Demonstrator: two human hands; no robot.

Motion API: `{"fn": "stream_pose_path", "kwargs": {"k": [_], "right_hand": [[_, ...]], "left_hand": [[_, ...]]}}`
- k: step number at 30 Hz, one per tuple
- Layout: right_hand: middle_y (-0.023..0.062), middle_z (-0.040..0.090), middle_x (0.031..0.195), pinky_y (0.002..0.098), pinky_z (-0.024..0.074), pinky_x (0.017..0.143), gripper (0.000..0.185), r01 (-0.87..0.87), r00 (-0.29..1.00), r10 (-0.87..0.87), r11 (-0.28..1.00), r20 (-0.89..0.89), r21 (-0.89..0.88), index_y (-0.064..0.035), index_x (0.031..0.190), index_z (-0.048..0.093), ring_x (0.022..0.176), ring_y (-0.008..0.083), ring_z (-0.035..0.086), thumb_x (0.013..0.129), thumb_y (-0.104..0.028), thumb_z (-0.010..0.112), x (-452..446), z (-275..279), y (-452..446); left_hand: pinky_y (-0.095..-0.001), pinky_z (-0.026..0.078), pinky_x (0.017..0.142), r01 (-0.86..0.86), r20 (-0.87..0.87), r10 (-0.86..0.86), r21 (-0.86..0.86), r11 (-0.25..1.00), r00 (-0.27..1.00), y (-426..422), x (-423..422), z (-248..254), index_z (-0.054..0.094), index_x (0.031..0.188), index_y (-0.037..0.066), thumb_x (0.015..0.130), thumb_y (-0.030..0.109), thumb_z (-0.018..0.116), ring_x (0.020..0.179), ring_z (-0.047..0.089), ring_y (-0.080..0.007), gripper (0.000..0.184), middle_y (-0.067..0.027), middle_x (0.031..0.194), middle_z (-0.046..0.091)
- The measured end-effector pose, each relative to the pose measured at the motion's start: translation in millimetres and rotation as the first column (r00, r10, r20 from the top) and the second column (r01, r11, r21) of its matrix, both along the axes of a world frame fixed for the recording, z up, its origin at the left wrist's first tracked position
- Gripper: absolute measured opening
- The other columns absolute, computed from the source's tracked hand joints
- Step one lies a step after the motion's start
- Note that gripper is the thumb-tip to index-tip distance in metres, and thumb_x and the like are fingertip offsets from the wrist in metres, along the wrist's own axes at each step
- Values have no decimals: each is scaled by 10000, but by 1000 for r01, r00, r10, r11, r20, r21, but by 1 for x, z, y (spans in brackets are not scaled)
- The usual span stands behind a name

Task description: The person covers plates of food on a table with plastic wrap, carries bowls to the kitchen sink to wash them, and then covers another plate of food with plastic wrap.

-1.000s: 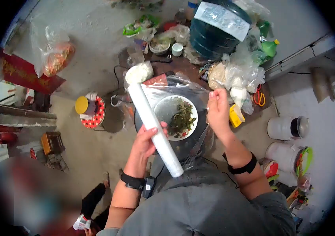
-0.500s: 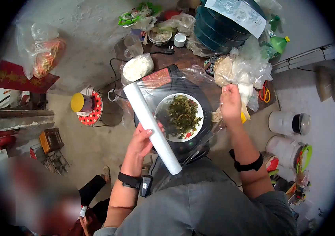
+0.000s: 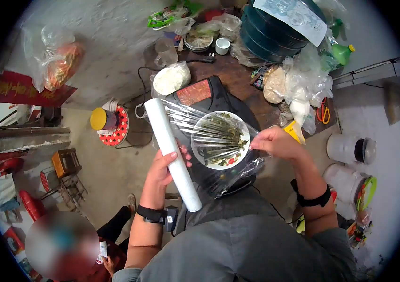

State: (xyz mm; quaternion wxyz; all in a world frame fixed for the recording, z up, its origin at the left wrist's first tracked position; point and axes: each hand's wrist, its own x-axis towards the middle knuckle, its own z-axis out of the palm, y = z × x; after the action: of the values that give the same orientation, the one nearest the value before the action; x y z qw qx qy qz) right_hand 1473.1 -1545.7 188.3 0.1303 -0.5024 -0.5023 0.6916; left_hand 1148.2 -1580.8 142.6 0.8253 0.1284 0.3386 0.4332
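My left hand (image 3: 164, 167) is wrapped round a white roll of plastic wrap (image 3: 172, 157), held slanting left of the plate. From the roll a clear sheet of plastic wrap (image 3: 186, 115) stretches to the right in tight creases. My right hand (image 3: 275, 142) pinches the gathered far end of that sheet just beyond the plate's right rim. Under the film is a white plate (image 3: 201, 159) of dark green cooked vegetables (image 3: 223, 134), with a red pattern near its lower edge. Whether the film touches the food I cannot tell. The plate rests on a black appliance (image 3: 237, 103).
Behind are a bag of white stuff (image 3: 171, 79), a glass mug (image 3: 166, 52), stacked bowls (image 3: 198, 42), a white cup (image 3: 222, 45) and a dark green tub (image 3: 273, 35). Orange-handled scissors (image 3: 323, 112) lie at right. A seated person's hand (image 3: 109, 264) shows lower left.
My right hand has come down and in toward the plate's right edge. The film, spread wide before, is now bunched into creases across the plate. The roll stands a little steeper.
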Motion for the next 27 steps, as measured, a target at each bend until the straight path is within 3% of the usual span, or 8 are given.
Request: {"fn": "stream_pose_path", "kwargs": {"k": [2,4,6,8,12,16,17,27], "right_hand": [[-20,605,788,204,406,572,197,12,1000,-13,1000,12,10,-41,992,607,644,50,519,859,-179,560,0,2,0],[19,604,920,226,428,739,212,245,959,-207,949,-194,197,-19,1019,576,763,85,544,891,-170,499,-7,-5,-6],[44,582,911,256,459,725,172,341,921,-315,936,-231,82,-26,986,518,749,119,557,913,-164,446,-13,-4,-15],[57,563,800,293,487,658,149,644,692,-641,756,-332,-116,-49,886,470,701,145,564,923,-181,411,-17,-10,-22],[25,458,622,273,456,478,161,849,488,-796,529,-358,-18,-91,830,424,493,124,465,931,-208,382,-20,-17,-24],[-16,366,582,219,329,425,170,893,416,-826,449,-380,0,-118,813,416,470,67,341,939,-225,377,-16,-12,-25],[-20,350,563,209,310,407,183,906,396,-827,422,-399,25,-115,801,416,441,63,313,943,-222,371,-14,-12,-23],[-37,355,550,199,289,357,195,892,422,-868,346,-261,290,-90,815,436,428,33,313,944,-226,386,8,-29,-16]], "left_hand": [[-424,519,721,6,-11,-7,-24,1000,1000,-3,0,0,433,1100,47,734,140,667,815,583,-255,444,-118,925,557],[-441,528,702,2,-58,-4,-34,999,998,-7,4,-3,404,1158,54,725,198,695,810,611,-294,541,-147,946,566],[-437,526,707,1,-59,-3,-35,999,998,-7,9,-3,403,1159,52,736,200,688,796,619,-291,532,-141,928,571],[-425,522,728,-16,-179,1,-81,997,984,-7,14,-3,406,1136,42,752,116,658,798,609,-264,465,-125,889,570],[-432,517,742,14,-169,-12,5,1000,985,-11,22,-14,399,1136,46,745,113,663,824,590,-242,476,-98,921,534],[-445,506,777,38,98,-36,-21,999,995,-20,35,1,390,1173,61,735,101,660,877,587,-269,516,-96,944,519],[-443,503,774,34,48,-33,-18,999,998,-22,37,6,428,1124,34,704,198,707,862,588,-279,530,-110,945,527],[-390,479,733,9,3,-9,-7,1000,1000,-29,35,5,434,1113,45,684,206,712,821,547,-247,536,-98,929,511]]}}
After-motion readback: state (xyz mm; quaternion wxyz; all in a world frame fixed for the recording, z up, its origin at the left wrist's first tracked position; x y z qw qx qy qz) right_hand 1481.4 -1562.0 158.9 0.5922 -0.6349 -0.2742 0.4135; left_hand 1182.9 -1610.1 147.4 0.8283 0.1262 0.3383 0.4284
